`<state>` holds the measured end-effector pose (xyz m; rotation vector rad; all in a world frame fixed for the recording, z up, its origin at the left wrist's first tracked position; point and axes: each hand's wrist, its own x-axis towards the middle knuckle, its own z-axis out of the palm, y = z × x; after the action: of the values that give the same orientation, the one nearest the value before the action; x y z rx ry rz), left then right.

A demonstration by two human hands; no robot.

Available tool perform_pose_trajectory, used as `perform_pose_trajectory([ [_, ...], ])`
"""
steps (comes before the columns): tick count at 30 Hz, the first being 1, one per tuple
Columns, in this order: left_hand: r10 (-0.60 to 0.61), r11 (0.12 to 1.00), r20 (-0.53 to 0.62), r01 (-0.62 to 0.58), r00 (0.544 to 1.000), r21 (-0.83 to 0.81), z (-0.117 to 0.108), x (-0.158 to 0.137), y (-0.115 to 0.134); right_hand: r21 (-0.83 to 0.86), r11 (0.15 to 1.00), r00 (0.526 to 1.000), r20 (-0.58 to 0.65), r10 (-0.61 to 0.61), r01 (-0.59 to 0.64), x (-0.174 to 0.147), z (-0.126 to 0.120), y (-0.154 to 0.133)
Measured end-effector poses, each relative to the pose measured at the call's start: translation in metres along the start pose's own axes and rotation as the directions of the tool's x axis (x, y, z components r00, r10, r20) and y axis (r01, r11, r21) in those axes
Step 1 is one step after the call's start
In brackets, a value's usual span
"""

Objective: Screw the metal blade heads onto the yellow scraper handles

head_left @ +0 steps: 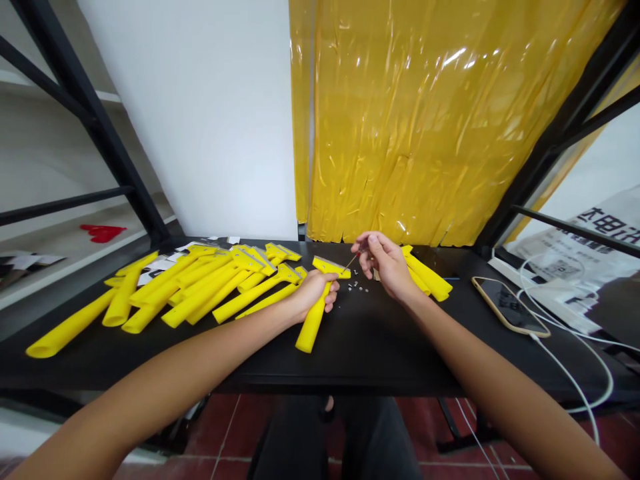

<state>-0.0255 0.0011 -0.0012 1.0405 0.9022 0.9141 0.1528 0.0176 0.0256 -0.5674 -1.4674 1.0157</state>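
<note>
a yellow plastic tube-handled scraper is gripped near its head by the curled left hand, apparently for steadiness, over the flat black tabletop; a thin metal-shafted screwdriver is pinched in the right hand, angled toward the scraper's head, presumably for access.

yellow scrapers: over ten, overlapping | screwdriver: 1 | phone: 1 | small metal pieces: several

Workshop, black bench, piled scrapers (all yellow)
</note>
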Motion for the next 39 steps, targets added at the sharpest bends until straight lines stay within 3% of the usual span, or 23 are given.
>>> perform_pose_trajectory([
  [8, -0.110, 0.994, 0.085, 0.112, 0.990, -0.013, -0.003, -0.001, 0.008, 0.007, 1.000, 1.000, 0.010, -0.028, 0.028, 0.002, -0.002, -0.002],
  [13, -0.176, 0.984, 0.131, 0.172, 0.976, 0.039, -0.006, 0.001, 0.010, 0.081, 0.995, 0.997, 0.068, 0.046, -0.051, 0.002, -0.004, -0.003],
  [18, -0.216, 0.975, 0.166, 0.202, 0.962, 0.096, -0.009, 0.003, 0.010, 0.094, 0.995, 0.998, 0.063, 0.028, -0.034, 0.002, -0.004, -0.005],
  [24, -0.225, 0.971, 0.218, 0.200, 0.950, 0.132, -0.013, 0.006, 0.009, 0.084, 0.996, 0.995, 0.094, 0.035, -0.043, 0.002, -0.007, -0.009],
  [32, -0.223, 0.971, 0.211, 0.198, 0.952, 0.131, -0.010, 0.003, 0.011, 0.009, 1.000, 1.000, 0.023, -0.002, 0.002, 0.004, -0.006, -0.006],
  [39, -0.250, 0.961, 0.201, 0.218, 0.947, 0.171, -0.011, 0.003, 0.010, 0.040, 0.996, 0.997, 0.024, 0.077, -0.078, 0.001, -0.004, -0.009],
])
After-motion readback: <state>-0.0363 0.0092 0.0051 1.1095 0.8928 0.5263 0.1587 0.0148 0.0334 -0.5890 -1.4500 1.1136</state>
